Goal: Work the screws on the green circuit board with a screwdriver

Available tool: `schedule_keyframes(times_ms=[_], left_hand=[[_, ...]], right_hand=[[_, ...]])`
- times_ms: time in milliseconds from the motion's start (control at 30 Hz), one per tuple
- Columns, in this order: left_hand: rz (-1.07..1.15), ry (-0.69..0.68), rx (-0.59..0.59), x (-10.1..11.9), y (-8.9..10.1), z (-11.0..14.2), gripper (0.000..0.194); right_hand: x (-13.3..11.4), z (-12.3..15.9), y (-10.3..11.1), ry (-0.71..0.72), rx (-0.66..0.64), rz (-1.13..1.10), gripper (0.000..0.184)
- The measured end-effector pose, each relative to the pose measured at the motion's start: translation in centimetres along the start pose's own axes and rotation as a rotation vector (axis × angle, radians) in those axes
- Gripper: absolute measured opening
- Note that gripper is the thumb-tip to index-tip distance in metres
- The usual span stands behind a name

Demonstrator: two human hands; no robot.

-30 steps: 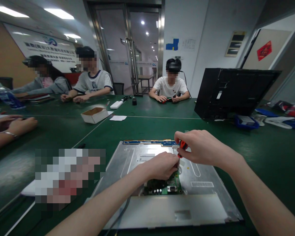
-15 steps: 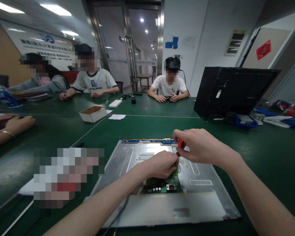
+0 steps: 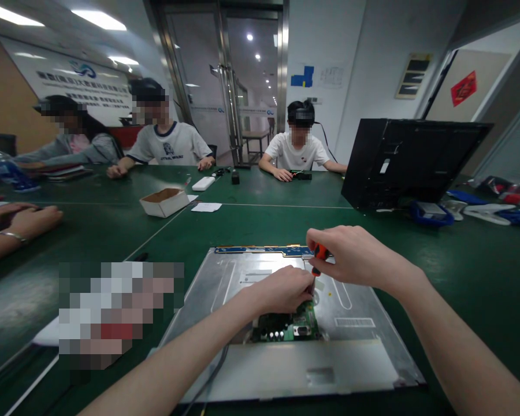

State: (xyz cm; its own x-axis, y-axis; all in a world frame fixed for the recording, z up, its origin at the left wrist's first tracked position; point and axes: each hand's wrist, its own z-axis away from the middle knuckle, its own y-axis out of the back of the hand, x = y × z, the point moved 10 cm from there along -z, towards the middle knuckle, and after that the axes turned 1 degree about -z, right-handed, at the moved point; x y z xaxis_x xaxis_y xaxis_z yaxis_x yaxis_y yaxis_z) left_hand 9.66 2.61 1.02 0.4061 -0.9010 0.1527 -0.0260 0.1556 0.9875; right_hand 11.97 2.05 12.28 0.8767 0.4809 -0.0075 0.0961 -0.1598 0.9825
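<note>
A flat display panel lies metal back up on the table in front of me. A green circuit board sits at its middle, partly under my left hand. My right hand is closed round the orange and black handle of a screwdriver, held upright with its shaft pointing down at the panel. My left hand has its fingers closed right beside the screwdriver's shaft, over the board's upper edge; what they pinch is hidden. A narrow blue circuit strip runs along the panel's far edge.
A black monitor stands at the right, with a blue tray by its base. An open cardboard box and a paper slip lie beyond the panel. Several people sit round the green table. A dark cable crosses the panel's left side.
My hands stay almost in place; the screwdriver handle has turned slightly in my right fingers. Across the table, one person's hand has moved out toward the monitor.
</note>
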Motion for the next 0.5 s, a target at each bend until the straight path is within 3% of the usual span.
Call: schedule_keyframes(times_ms=[500], left_hand=[[0.027, 0.014, -0.01, -0.27, -0.2, 0.0, 0.008]], right_hand=[[0.05, 0.0, 0.04, 0.009, 0.008, 0.009, 0.013]])
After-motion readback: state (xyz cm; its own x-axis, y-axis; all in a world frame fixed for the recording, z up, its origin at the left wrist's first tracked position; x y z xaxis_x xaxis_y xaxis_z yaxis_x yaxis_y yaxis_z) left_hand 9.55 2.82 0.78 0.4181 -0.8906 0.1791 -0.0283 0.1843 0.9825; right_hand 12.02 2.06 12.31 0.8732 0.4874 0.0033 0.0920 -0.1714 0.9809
